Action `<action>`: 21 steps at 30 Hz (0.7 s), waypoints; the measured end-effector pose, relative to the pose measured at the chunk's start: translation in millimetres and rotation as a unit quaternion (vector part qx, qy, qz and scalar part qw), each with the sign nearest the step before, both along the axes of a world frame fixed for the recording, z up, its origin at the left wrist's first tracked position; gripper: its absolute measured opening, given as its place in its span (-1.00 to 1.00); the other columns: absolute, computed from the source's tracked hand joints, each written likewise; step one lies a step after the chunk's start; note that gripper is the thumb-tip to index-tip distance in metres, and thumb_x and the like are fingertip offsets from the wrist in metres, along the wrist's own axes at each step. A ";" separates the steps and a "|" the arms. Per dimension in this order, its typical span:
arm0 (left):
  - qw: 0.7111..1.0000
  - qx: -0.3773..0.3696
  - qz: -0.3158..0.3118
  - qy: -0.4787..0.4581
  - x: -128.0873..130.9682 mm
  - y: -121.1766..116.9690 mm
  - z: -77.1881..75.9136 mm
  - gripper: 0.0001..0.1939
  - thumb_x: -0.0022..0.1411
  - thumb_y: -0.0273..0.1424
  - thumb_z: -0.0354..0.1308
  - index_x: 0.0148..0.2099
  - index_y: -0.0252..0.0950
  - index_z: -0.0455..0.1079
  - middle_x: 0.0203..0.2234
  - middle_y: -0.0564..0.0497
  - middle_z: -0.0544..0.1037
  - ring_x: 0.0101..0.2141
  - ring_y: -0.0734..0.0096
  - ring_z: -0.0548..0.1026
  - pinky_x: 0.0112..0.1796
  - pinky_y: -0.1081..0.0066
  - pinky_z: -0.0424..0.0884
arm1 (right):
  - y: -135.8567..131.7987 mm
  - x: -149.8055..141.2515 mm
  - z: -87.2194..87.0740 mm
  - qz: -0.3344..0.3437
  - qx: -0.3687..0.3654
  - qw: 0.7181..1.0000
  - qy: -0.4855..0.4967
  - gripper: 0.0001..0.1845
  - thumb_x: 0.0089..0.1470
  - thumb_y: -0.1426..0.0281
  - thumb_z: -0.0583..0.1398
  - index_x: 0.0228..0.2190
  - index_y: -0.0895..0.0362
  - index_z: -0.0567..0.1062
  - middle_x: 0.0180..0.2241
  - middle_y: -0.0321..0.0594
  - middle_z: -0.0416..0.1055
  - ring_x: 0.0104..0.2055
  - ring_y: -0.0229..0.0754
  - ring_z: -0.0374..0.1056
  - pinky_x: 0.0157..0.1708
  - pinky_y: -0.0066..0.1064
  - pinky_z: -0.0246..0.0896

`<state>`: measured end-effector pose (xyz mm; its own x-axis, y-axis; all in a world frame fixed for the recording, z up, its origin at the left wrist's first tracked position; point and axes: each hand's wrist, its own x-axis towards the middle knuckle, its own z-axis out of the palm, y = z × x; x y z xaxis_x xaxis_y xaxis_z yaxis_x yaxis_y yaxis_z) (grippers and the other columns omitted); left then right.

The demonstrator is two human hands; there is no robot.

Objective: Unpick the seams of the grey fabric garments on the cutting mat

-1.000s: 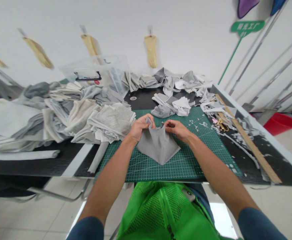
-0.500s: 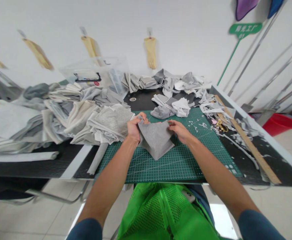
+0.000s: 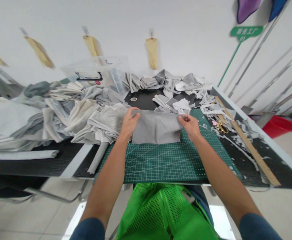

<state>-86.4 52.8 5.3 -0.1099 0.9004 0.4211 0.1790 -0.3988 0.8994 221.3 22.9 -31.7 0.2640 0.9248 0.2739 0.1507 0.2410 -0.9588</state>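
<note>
Over the green mat [image 3: 158, 163], a gray cloth [image 3: 156, 128] hangs between two hands, its upper edge drawn nearly straight. The left hand [image 3: 130, 123] pinches one upper corner and the right hand [image 3: 190, 126] the other, each grip closed with the thumb toward the wearer; holding it by the corners probably keeps the cloth spread and free of folds. The mat likely guards the dark surface [image 3: 146, 100], and the scissors [image 3: 221, 127] and wooden ruler [image 3: 251, 150] lie off to the right, perhaps to leave working room. Most of the fingers are hidden behind the cloth, as is part of the scrap pile [image 3: 182, 106]. Whether the lower edge touches the mat is unclear, the scissors' blades are hard to make out, and the clear box [image 3: 93, 71] shows its contents only hazily.
</note>
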 end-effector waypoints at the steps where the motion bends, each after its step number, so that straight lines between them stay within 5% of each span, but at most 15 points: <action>1: 0.999 0.012 -0.005 0.035 -3.3 2.1 -1.2 -0.75 0.18 -0.37 0.23 -0.06 -0.22 0.44 -0.22 0.02 0.51 -0.16 0.28 0.44 -0.08 0.33 0.33 | 1.0 4.0 1.4 -0.027 0.022 0.999 -0.041 -0.55 0.02 -0.03 0.32 -0.30 0.10 0.57 -0.43 -0.29 0.41 -0.36 -0.17 0.25 -0.31 -0.34 0.16; 7: 0.996 -0.030 -0.060 0.066 -2.3 -2.9 -2.5 -0.77 0.16 -0.35 0.31 -0.14 -0.25 0.42 -0.34 0.05 0.49 -0.29 0.31 0.43 -0.23 0.37 0.33 | -0.5 15.7 9.5 -0.094 0.063 0.974 -0.197 -0.61 0.25 0.06 0.13 -0.19 0.10 0.56 -0.33 -0.18 0.48 -0.29 -0.09 0.30 -0.19 -0.28 0.18; 13: 0.978 -0.142 -0.131 -0.073 -3.3 -15.4 8.1 -0.45 -0.03 -0.31 0.48 -0.02 -0.20 0.35 -0.47 0.13 0.48 -0.52 0.43 0.40 -0.45 0.45 0.28 | -1.6 22.3 11.6 -0.070 0.029 0.985 -0.155 -0.60 0.24 0.04 0.13 -0.27 0.11 0.52 -0.45 -0.25 0.40 -0.39 -0.14 0.25 -0.34 -0.33 0.12; 21: 0.984 -0.156 -0.080 -0.022 -2.0 -1.1 -15.2 -0.47 -0.12 -0.42 0.50 -0.10 -0.23 0.36 -0.49 0.12 0.48 -0.52 0.41 0.43 -0.49 0.46 0.25 | 5.1 26.1 -4.2 -0.106 -0.043 0.973 -0.199 -0.58 0.26 0.04 0.10 -0.42 0.09 0.46 -0.49 -0.24 0.39 -0.42 -0.15 0.24 -0.37 -0.32 0.08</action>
<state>-88.4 51.6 -9.9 0.0312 0.9925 0.1185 0.0940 -0.1209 0.9882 247.4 28.1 -35.9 0.3404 0.8854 0.3165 0.5509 0.0850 -0.8302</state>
